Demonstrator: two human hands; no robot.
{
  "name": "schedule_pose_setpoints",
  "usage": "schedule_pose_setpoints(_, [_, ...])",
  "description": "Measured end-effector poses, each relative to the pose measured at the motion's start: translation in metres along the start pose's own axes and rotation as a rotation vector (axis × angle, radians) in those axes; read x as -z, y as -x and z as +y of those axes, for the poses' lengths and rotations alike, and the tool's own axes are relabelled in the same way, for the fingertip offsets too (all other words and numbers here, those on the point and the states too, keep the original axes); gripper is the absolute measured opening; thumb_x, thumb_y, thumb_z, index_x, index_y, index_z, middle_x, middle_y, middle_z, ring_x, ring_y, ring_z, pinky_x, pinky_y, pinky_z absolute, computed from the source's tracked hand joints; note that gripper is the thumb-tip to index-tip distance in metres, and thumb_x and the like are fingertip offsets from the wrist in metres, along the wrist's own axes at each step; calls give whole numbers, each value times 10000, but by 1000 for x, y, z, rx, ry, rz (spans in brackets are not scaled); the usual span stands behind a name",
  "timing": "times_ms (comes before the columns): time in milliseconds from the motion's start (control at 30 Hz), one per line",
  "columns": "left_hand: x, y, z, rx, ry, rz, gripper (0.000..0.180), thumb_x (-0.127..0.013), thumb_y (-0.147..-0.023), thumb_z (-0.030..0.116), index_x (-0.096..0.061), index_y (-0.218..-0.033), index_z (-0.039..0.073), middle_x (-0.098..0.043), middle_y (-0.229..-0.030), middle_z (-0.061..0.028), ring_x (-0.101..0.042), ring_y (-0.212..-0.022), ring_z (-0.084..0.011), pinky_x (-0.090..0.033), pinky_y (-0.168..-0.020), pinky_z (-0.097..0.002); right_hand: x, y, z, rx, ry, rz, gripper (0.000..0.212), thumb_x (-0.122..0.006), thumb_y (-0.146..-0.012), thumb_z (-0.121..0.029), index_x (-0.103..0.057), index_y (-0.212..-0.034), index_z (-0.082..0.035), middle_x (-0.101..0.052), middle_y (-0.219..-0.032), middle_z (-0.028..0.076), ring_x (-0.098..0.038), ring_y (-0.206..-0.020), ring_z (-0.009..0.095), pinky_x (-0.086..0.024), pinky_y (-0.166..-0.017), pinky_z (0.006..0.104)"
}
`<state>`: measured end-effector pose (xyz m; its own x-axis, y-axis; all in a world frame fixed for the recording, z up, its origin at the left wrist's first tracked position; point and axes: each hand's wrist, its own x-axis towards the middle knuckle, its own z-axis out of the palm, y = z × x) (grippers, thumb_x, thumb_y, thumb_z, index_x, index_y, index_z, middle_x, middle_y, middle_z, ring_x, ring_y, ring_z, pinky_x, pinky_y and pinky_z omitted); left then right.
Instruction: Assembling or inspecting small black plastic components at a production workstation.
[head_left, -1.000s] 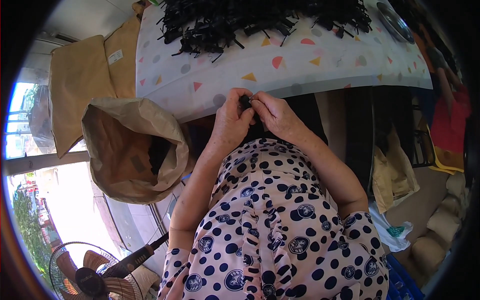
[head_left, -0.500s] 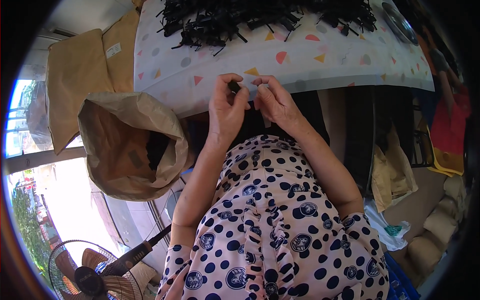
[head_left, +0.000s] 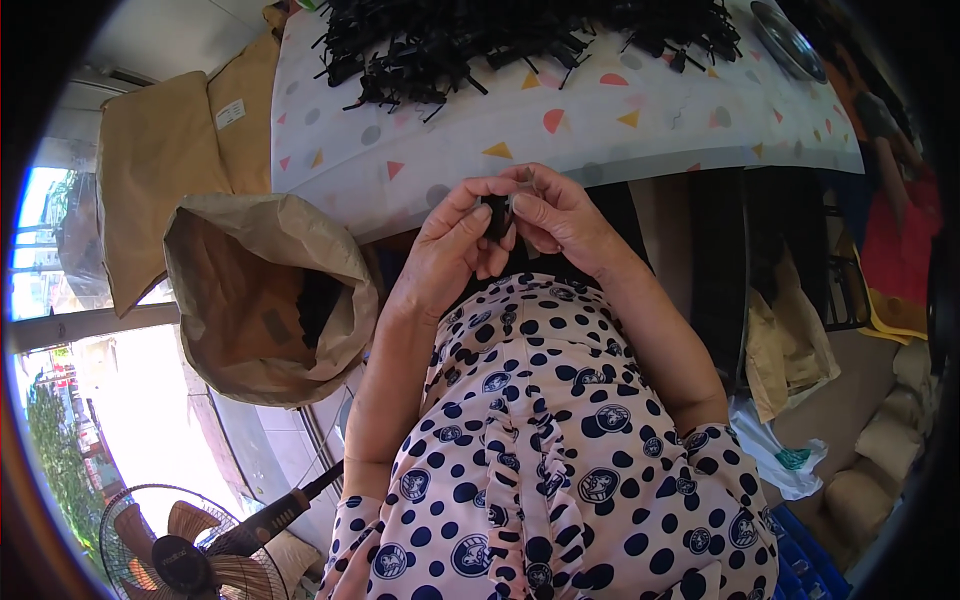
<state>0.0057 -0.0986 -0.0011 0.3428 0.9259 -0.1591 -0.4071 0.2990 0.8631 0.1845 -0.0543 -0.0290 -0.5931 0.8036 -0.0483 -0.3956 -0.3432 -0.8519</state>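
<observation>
We observe a small black piece (head_left: 497, 216) between the two hands, in front of the wearer's body, with the near edge of the patterned table cover (head_left: 670, 130) just beyond in view. The left hand (head_left: 455, 230) grasps it: thumb and bent forefinger close on the piece from its left side, the other fingers curled below. The right hand (head_left: 560, 212) is on the other side, thumb and forefinger drawn together with their tips at the piece's right edge; we cannot tell whether they pinch part of it or only touch it, as the fingers hide the contact. The piece appears roughly upright; its finer shape is too small for us to make out. Farther off on the cover we note a heap of black parts (head_left: 440, 45), well apart from both hands, and a round shiny dish (head_left: 788, 42) to its right. To the left of the hands, we record an open paper sack (head_left: 290, 215).
</observation>
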Motion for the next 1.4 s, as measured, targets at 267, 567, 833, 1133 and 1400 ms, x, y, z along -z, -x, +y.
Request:
schedule_pose_setpoints(267, [-9, 1, -3, 53, 55, -33, 316, -473, -964, 137, -467, -1269, 55, -568, -850, -71, -553, -639, -103, -430, -550, -194, 6, 4, -3, -75, 79, -70, 291, -567, -943, -214, -574, -1164, -25, -595, -765, 7, -447, -521, 20, -314, -438, 155])
schedule_pose_setpoints(567, [-15, -3, -20, -236, -870, 164, 370, -440, -926, 1, -469, -1294, 35, -610, -1009, -59, -593, -830, -105, -495, -728, -222, 0, 5, 19, 183, 508, 136, 292, -525, -967, -259, -569, -1125, -16, -548, -720, -21, -462, -589, 19, -361, -497, 155])
schedule_pose_setpoints(833, [-17, -4, -22, -294, -900, 297, 370, -459, -920, -23, -484, -1286, 28, -601, -900, -43, -541, -798, -76, -489, -734, -220, -26, 14, 12, 20, 274, 166, 392, -373, -1017, -322, -474, -1251, -23, -412, -576, -35, -342, -424, 38, -268, -373, 182])
schedule_pose_setpoints(1133, [-15, -5, -26, -411, -979, 377, 352, -509, -879, 0, -528, -1225, 64, -649, -900, -203, -660, -795, -318, -510, -724, -329, -31, 8, 16, -62, 223, 207, 334, -393, -1013, -260, -458, -1256, -39, -404, -576, -51, -339, -418, 38, -268, -369, 185])
schedule_pose_setpoints(1400, [2, -6, -25, -408, -1029, 422, 411, -483, -873, -72, -510, -1259, 67, -645, -924, -110, -642, -792, -160, -517, -729, -268, -8, -28, 22, 62, 542, 11, 278, -463, -985, -202, -521, -1190, -24, -497, -652, -51, -444, -550, 44, -369, -494, 197])
